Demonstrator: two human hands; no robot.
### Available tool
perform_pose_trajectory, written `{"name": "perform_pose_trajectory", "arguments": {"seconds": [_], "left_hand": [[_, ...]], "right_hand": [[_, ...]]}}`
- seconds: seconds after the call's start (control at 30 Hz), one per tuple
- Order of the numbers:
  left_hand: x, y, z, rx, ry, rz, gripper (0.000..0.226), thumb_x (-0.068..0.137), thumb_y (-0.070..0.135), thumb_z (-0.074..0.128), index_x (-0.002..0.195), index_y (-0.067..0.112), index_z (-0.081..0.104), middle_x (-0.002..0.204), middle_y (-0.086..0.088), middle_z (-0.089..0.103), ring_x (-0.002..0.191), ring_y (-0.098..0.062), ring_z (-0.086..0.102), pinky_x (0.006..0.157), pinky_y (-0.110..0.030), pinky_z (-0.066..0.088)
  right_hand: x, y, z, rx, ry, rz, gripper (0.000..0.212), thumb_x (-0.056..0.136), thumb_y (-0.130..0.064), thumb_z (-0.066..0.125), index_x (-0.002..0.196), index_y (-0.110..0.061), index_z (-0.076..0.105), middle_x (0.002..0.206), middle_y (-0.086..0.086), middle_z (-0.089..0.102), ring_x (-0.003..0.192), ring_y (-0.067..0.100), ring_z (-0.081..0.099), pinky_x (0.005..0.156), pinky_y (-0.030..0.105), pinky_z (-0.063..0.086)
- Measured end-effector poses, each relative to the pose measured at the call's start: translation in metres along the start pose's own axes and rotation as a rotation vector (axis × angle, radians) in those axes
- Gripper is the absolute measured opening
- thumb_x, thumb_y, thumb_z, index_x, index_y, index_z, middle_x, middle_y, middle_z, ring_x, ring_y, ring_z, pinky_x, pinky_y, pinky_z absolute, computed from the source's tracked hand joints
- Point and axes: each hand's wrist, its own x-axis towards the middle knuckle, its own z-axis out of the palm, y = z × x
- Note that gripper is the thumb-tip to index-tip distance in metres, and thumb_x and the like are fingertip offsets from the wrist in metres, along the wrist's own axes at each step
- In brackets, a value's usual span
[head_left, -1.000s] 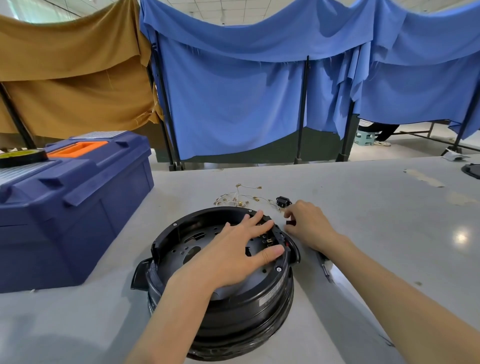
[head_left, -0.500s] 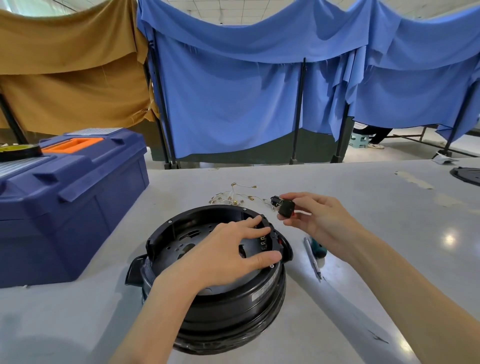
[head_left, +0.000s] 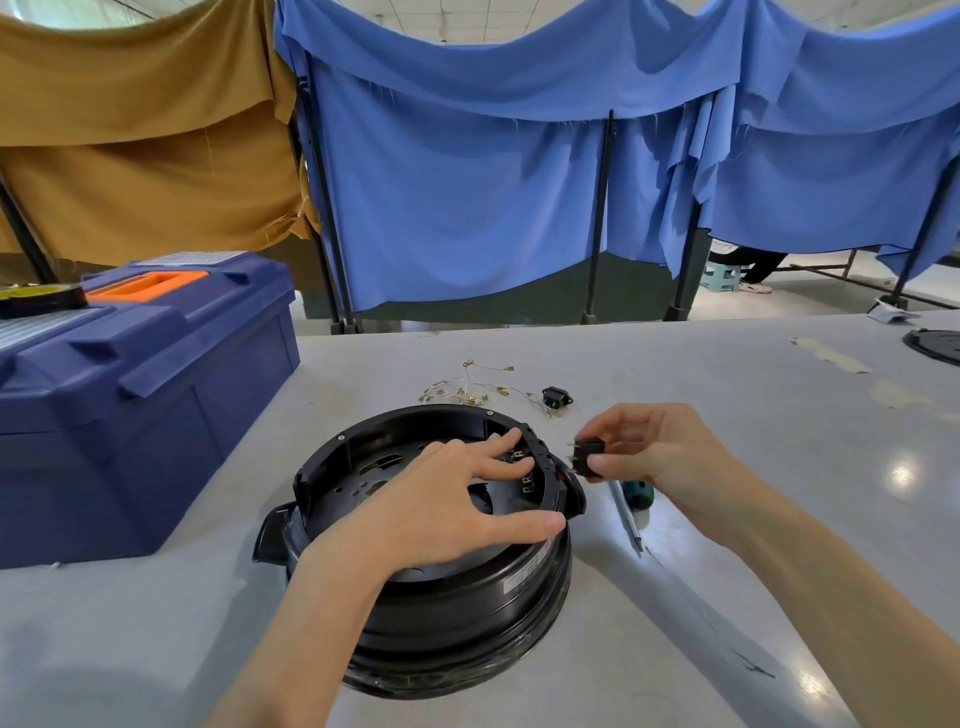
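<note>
If I push the black switch (head_left: 589, 457) into the black base (head_left: 452, 597) at a tilt, I reckon its metal prongs could bend or miss the opening in the rim. A slack pinch could also let it drop inside the base (fiddly to fish out). My right hand (head_left: 660, 452) holds it just right of the base's rim, thumb and fingertips clamped on its body, prongs facing the base. My left hand (head_left: 441, 514) lies across the base's top, fingers spread and straight, thumb on its near-right edge, steadying it.
</note>
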Motion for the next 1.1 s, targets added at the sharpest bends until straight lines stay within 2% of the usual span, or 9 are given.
{"name": "perform_pose_trajectory", "arguments": {"seconds": [0.23,0.33,0.4,0.5,0.6,0.8,0.97,1.1], "left_hand": [[0.000,0.002,0.001,-0.025,0.028,0.013,0.079,0.062,0.076,0.063,0.133,0.042,0.053,0.151,0.031,0.027,0.146,-0.008,0.021,0.119,-0.048,0.022],[0.000,0.001,0.002,-0.019,0.056,0.021,0.089,0.063,0.075,0.065,0.143,0.043,0.041,0.150,0.024,0.035,0.143,-0.007,0.027,0.117,-0.044,0.027],[0.001,0.001,0.002,-0.023,0.058,0.023,0.088,0.066,0.074,0.066,0.144,0.049,0.033,0.150,0.021,0.038,0.143,-0.008,0.028,0.117,-0.044,0.028],[0.000,0.002,0.002,-0.021,0.044,0.030,0.077,0.069,0.072,0.065,0.139,0.051,0.041,0.152,0.028,0.029,0.145,-0.006,0.023,0.118,-0.046,0.024],[0.000,0.003,0.002,-0.010,0.032,0.024,0.072,0.067,0.074,0.062,0.134,0.053,0.047,0.152,0.030,0.025,0.146,-0.009,0.020,0.119,-0.049,0.021],[-0.001,0.003,0.002,-0.006,0.027,0.024,0.071,0.068,0.073,0.062,0.134,0.053,0.046,0.153,0.030,0.024,0.146,-0.009,0.019,0.119,-0.049,0.019],[-0.001,0.004,0.002,-0.012,0.026,0.018,0.072,0.068,0.073,0.062,0.134,0.052,0.046,0.153,0.030,0.024,0.146,-0.009,0.019,0.119,-0.049,0.019],[-0.001,0.004,0.002,-0.015,0.026,0.012,0.070,0.068,0.072,0.063,0.134,0.054,0.046,0.152,0.031,0.023,0.147,-0.009,0.017,0.119,-0.049,0.018]], "right_hand": [[-0.007,-0.002,0.012,-0.182,-0.055,-0.022,0.026,0.074,0.021,0.066,0.074,-0.005,0.070,0.065,0.003,0.070,0.057,0.005,0.063,0.053,0.010,0.044],[-0.008,-0.001,0.016,-0.192,-0.019,-0.017,0.027,0.073,0.022,0.067,0.072,-0.006,0.070,0.058,0.003,0.068,0.050,0.003,0.061,0.046,0.007,0.039],[-0.008,0.001,0.017,-0.220,0.011,-0.034,0.030,0.070,0.021,0.069,0.069,-0.009,0.071,0.061,0.009,0.069,0.053,0.008,0.064,0.051,0.011,0.046],[-0.008,0.003,0.020,-0.261,0.028,-0.069,0.033,0.065,0.020,0.071,0.065,-0.012,0.072,0.064,0.009,0.071,0.058,0.012,0.066,0.061,0.020,0.054],[-0.008,0.004,0.019,-0.265,0.042,-0.085,0.036,0.064,0.018,0.073,0.063,-0.018,0.071,0.067,0.007,0.071,0.061,0.012,0.066,0.065,0.025,0.053],[-0.008,0.002,0.020,-0.275,0.028,-0.108,0.031,0.062,0.019,0.074,0.067,-0.011,0.070,0.062,-0.001,0.068,0.059,0.009,0.062,0.061,0.019,0.051],[-0.009,0.001,0.022,-0.236,0.031,-0.127,0.034,0.063,0.022,0.072,0.066,-0.012,0.070,0.065,0.004,0.068,0.060,0.015,0.064,0.064,0.027,0.057],[-0.010,0.003,0.019,-0.178,0.026,-0.092,0.029,0.060,0.021,0.077,0.072,-0.005,0.069,0.061,0.000,0.067,0.058,0.011,0.062,0.058,0.019,0.051]]}}
